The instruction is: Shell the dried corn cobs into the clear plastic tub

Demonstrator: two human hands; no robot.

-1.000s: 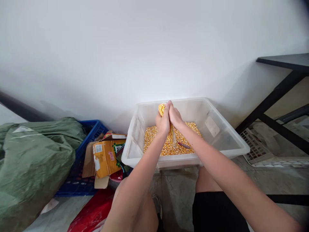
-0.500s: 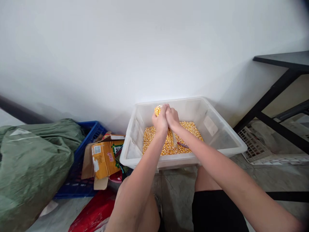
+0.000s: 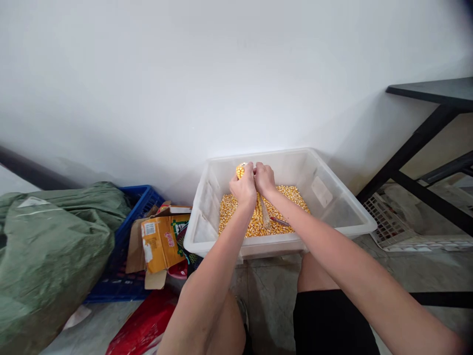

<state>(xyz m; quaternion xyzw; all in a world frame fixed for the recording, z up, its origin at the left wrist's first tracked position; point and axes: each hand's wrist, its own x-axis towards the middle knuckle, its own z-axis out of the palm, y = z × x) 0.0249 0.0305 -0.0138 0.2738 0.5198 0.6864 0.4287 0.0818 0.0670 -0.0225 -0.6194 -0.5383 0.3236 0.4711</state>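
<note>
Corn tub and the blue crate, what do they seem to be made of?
Corn tub: probably plastic with a milky, matte finish; its walls are translucent and its rim looks moulded. Blue crate: likely plastic too, from its even colour and openwork side; sheen unclear.

Both forearms were bare as far as they could be seen, as were the left hand (image 3: 244, 187) and right hand (image 3: 264, 180). Plain black shorts (image 3: 328, 320) covered the right thigh to just above the bare knee, with a pale strip along the right edge. A greyish shoe (image 3: 242, 311), partly hidden, showed beside the bare left leg (image 3: 221, 325).
</note>
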